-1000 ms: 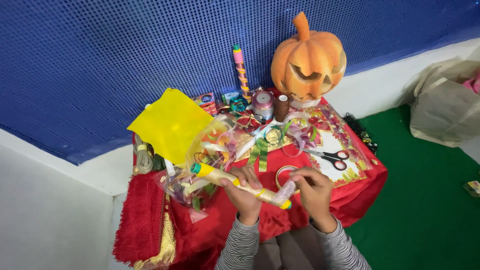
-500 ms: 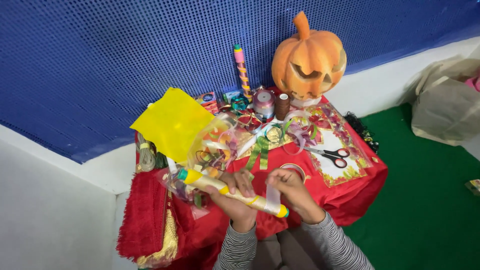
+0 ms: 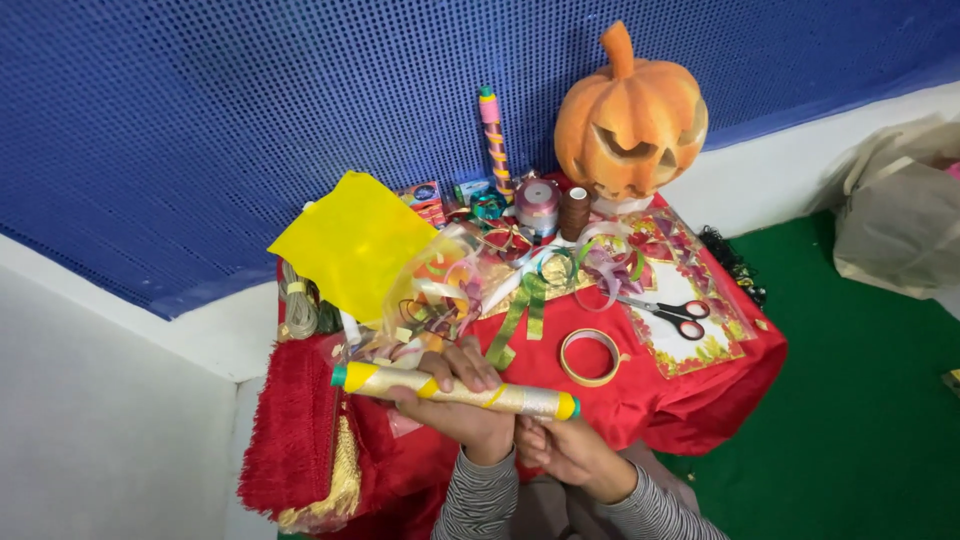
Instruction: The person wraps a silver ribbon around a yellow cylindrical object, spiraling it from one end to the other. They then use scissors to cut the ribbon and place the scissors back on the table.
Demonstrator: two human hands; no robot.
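Gold wrapped tube [image 3: 455, 392] with green ends lies level above the red table [image 3: 640, 400], my left hand [image 3: 450, 395] curled shut around it, my right hand [image 3: 560, 450] loosely cupped just under its end.

left hand [image 3: 455, 400] grips a gold wrapped tube [image 3: 455, 391] above the red table [image 3: 640, 400]; right hand [image 3: 565, 450] sits just beneath it.

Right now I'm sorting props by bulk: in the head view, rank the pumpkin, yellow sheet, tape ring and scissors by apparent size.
1. pumpkin and yellow sheet: look alike, unranked.
2. scissors and tape ring: also close, unranked.
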